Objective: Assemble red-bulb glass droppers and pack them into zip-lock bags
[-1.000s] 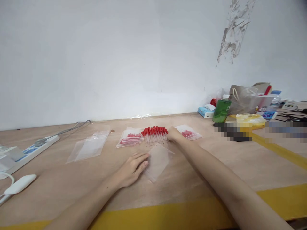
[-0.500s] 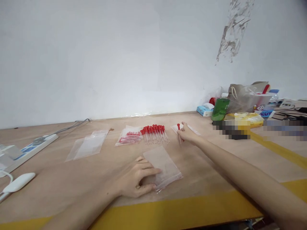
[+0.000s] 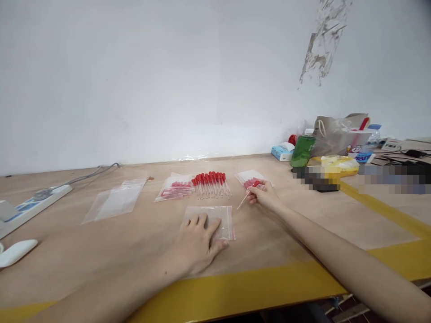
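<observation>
My left hand [image 3: 202, 244] lies with fingers spread on a clear zip bag [image 3: 224, 224], whose seal edge faces right. In my right hand [image 3: 264, 195] I pinch a dropper [image 3: 244, 200] by its red bulb, its thin clear stem slanting down to the left. Right behind that hand is a bag [image 3: 251, 174] with red-bulbed droppers inside, partly hidden by my fingers. A fanned row of red-bulbed droppers [image 3: 210, 184] lies beyond my left hand, bulbs pointing away from me. To its left rests another bag of droppers [image 3: 175, 188].
Several flat clear bags [image 3: 117, 199] lie at left, near a white power strip [image 3: 50, 202] with a grey cable. At the back right stand a tissue pack [image 3: 282, 152], a green bottle [image 3: 303, 150] and a yellow pack [image 3: 340, 166]. Yellow tape [image 3: 235, 291] runs along the table's front edge.
The bag beneath my left hand has turned so its seal edge faces right, and that hand lies flatter on it. The dropper in my right hand has tilted from upright to slanting.
</observation>
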{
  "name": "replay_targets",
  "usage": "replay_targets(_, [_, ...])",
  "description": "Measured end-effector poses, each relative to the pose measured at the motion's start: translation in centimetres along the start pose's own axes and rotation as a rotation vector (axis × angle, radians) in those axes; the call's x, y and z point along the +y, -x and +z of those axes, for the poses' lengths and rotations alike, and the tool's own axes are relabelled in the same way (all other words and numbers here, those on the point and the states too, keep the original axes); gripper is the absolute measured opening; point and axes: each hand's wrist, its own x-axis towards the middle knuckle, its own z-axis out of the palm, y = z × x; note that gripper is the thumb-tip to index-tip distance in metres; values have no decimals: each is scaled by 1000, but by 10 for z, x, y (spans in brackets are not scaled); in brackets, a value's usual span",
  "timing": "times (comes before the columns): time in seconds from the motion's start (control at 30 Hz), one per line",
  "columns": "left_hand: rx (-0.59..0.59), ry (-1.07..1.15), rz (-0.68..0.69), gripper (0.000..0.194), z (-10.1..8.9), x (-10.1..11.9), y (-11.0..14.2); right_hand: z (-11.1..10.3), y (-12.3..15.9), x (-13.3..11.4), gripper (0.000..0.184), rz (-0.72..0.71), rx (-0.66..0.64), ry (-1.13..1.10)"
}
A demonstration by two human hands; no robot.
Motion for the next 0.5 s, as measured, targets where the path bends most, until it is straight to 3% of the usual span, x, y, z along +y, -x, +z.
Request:
replay_targets(0.1, [23,15,185,56,-2,-19,-8,0,0,11,34,-17,4,-82])
replay_targets(0.2, [-46,86,338,50,1,-45,-16,2,3,18,31,-10,-25,-85])
replay_targets(0.3, [-107,160,292,50,8,-56,-19,5,6,20,31,15,-41,-48])
replay_targets(0.5, [-71,222,189,50,16,-44,-15,10,13,21,26,51,-104,-31])
